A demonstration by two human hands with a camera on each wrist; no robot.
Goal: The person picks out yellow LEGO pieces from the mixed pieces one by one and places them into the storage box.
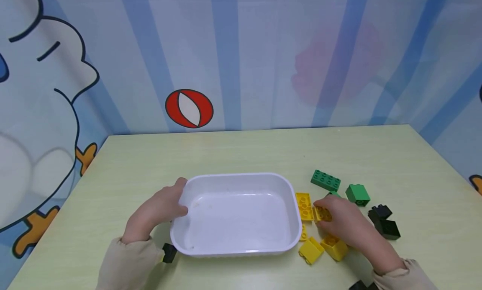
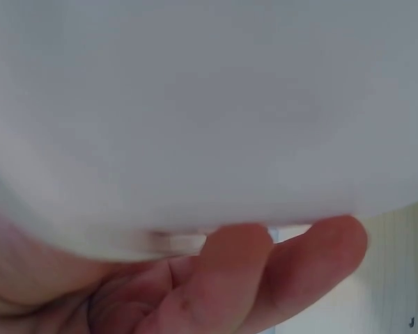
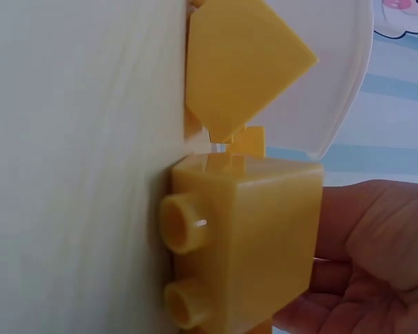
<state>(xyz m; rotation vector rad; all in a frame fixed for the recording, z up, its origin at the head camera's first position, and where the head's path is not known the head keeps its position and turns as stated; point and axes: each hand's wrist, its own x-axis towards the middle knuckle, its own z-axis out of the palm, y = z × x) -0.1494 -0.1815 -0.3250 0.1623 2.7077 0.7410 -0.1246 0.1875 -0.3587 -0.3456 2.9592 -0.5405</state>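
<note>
A white plastic tray (image 1: 237, 214) sits on the table. My left hand (image 1: 162, 206) grips its left rim, the thumb over the edge; in the left wrist view, curled fingers (image 2: 237, 278) show beneath the tray's pale side (image 2: 216, 118). On the tray's right, my right hand (image 1: 344, 219) pinches a yellow building block (image 1: 323, 214) between thumb and fingers. Beside it lie more yellow blocks, one (image 1: 304, 206) along the tray's wall and another (image 1: 334, 247) nearer the front. A large yellow block (image 3: 251, 236) fills the right wrist view, partly hiding the hand behind it.
Green blocks (image 1: 325, 180) lie beyond my right hand, with another green one (image 1: 357, 195) to their right. Black blocks (image 1: 388, 228) are farther right. One black block (image 1: 169, 253) is by my left sleeve. A patterned wall (image 1: 256, 72) stands behind the table.
</note>
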